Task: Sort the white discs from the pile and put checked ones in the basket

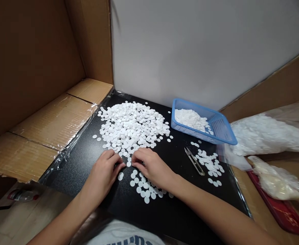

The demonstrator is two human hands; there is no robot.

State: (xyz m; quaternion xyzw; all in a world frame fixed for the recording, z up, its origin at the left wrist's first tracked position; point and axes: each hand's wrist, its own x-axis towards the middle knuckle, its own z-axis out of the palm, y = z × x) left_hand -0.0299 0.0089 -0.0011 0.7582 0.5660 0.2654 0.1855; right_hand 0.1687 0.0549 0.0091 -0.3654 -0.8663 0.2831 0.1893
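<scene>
A large pile of small white round discs [131, 124] is spread over the black tabletop [83, 170]. At its near edge my two hands face each other, fingertips a short gap apart. My left hand [104, 172] is closed in a pinch, and whatever it may hold is hidden. The fingers of my right hand [151, 166] are also drawn together, with a single white disc [129, 164] at their tips. A smaller group of white discs [146, 185] lies below my right hand, partly covered by the wrist. Two discs [120, 176] rest beside my left fingertips.
A blue plastic basket [228, 131] holding more discs stands at the back right. Thread snips [194, 161] lie beside a scattered disc group [210, 163]. Filled clear bags [269, 134] and a red item [279, 207] are at right. Cardboard [49, 119] borders the left.
</scene>
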